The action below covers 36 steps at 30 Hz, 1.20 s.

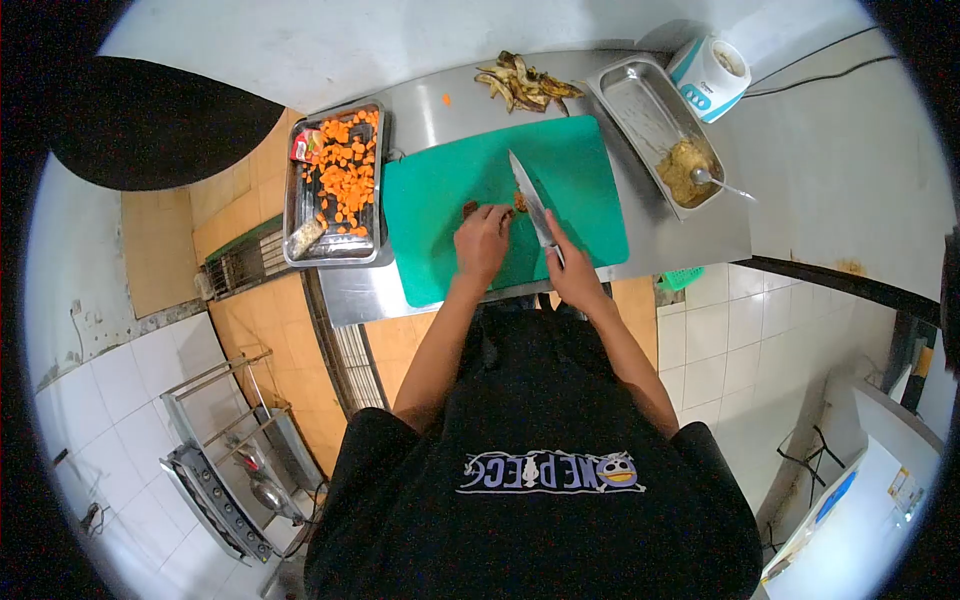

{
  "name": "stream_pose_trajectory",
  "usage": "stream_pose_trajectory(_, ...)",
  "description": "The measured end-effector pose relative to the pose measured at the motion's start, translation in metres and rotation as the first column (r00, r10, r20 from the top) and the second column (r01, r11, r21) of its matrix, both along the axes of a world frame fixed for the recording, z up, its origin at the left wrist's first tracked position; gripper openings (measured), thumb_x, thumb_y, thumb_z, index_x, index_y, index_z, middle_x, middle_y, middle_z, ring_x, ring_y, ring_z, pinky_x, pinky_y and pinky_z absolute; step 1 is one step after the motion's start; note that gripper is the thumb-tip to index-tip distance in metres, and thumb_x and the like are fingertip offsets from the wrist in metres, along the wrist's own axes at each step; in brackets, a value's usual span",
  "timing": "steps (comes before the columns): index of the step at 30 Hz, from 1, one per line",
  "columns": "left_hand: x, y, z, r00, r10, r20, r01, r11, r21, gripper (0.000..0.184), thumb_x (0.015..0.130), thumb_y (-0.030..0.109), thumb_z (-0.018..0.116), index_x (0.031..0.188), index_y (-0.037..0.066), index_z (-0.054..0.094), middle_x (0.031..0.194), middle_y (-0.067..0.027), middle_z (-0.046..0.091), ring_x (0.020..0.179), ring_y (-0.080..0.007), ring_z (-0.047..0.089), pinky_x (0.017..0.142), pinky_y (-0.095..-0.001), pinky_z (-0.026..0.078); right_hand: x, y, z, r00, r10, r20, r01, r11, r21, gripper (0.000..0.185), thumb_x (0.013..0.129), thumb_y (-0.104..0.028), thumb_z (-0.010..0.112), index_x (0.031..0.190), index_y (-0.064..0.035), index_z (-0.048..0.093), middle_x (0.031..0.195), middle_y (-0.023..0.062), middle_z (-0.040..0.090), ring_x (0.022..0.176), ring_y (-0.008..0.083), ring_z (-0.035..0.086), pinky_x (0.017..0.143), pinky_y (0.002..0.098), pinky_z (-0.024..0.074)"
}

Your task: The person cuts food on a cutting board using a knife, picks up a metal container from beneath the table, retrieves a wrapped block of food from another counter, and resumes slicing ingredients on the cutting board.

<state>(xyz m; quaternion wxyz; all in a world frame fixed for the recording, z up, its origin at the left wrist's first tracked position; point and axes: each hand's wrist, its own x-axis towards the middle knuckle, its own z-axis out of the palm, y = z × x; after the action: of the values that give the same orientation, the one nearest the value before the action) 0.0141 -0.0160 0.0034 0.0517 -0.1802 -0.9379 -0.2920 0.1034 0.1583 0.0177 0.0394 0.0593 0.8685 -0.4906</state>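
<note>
My right hand (573, 268) is closed around the handle of a kitchen knife (530, 195), its blade pointing away from me over the green cutting board (430, 215). My left hand (482, 240) rests left of the blade, fingers bent down onto a brown piece of food (470, 208). Most of that piece is hidden under the fingers, and its kind cannot be made out. Small brown cut bits (520, 201) lie against the blade's left side.
Left of the board stands a metal tray (381, 190) with orange carrot pieces (350, 185) and a red packet (304, 146). Dark-edged peels (524, 84) lie behind the board. A steel pan (625, 105) with yellowish mash (684, 170) and a spoon (703, 177) sits right, beside a white-and-teal appliance (712, 75).
</note>
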Motion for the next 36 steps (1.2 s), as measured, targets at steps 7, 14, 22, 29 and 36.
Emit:
stream_pose_trajectory(7, -0.008, 0.001, -0.002, 1.000, -0.011, -0.006, 0.011, 0.997, 0.074, 0.016, 0.085, 0.014, 0.073, 0.101, 0.011, 0.075, 0.101, -0.0112, 0.071, 0.094, -0.0333, 0.068, 0.078, -0.0455, 0.056, -0.012, -0.008, 0.006, 0.997, 0.065, 0.045, -0.070, 0.990, 0.122, 0.070, 0.098, -0.018, 0.053, 0.161, -0.0299, 0.025, 0.071, 0.0270, 0.064, 0.065, 0.0495, 0.062, 0.070, 0.0618, 0.0507)
stream_pose_trajectory(14, -0.011, -0.005, 0.001, 0.995, 0.026, 0.092, -0.037, 0.991, 0.125, 0.015, 0.085, 0.014, 0.075, 0.097, 0.006, 0.077, 0.096, -0.0159, 0.071, 0.090, -0.0366, 0.068, 0.078, -0.0463, 0.056, -0.016, -0.009, 0.012, 0.988, 0.077, 0.133, -0.098, 0.983, 0.156, 0.070, 0.098, -0.018, 0.052, 0.162, -0.0295, 0.024, 0.069, 0.0274, 0.064, 0.065, 0.0490, 0.063, 0.069, 0.0610, 0.0514)
stream_pose_trajectory(22, -0.014, -0.005, -0.005, 0.989, -0.022, 0.145, 0.007, 0.995, 0.097, 0.016, 0.085, 0.014, 0.075, 0.097, 0.004, 0.077, 0.096, -0.0188, 0.072, 0.087, -0.0381, 0.069, 0.077, -0.0471, 0.055, -0.016, -0.016, -0.008, 0.983, 0.128, 0.131, -0.164, 0.935, 0.315, 0.073, 0.099, -0.022, 0.054, 0.163, -0.0323, 0.018, 0.069, 0.0261, 0.066, 0.064, 0.0479, 0.065, 0.065, 0.0635, 0.0535)
stream_pose_trajectory(29, -0.017, -0.003, -0.002, 0.990, -0.002, 0.144, -0.021, 0.988, 0.153, 0.016, 0.085, 0.015, 0.075, 0.095, 0.003, 0.077, 0.092, -0.0194, 0.072, 0.085, -0.0392, 0.068, 0.077, -0.0475, 0.055, -0.019, -0.014, 0.000, 0.974, 0.140, 0.181, -0.203, 0.892, 0.404, 0.074, 0.099, -0.022, 0.054, 0.163, -0.0331, 0.018, 0.068, 0.0250, 0.066, 0.062, 0.0470, 0.065, 0.062, 0.0609, 0.0544)
stream_pose_trajectory(36, -0.014, -0.005, -0.002, 0.987, 0.025, 0.158, -0.046, 0.990, 0.132, 0.014, 0.083, 0.012, 0.076, 0.094, 0.003, 0.077, 0.093, -0.0200, 0.072, 0.083, -0.0391, 0.069, 0.076, -0.0483, 0.055, -0.007, -0.023, -0.001, 0.983, 0.142, 0.118, -0.181, 0.868, 0.463, 0.081, 0.095, -0.018, 0.058, 0.163, -0.0336, 0.017, 0.067, 0.0225, 0.067, 0.059, 0.0451, 0.066, 0.058, 0.0613, 0.0537)
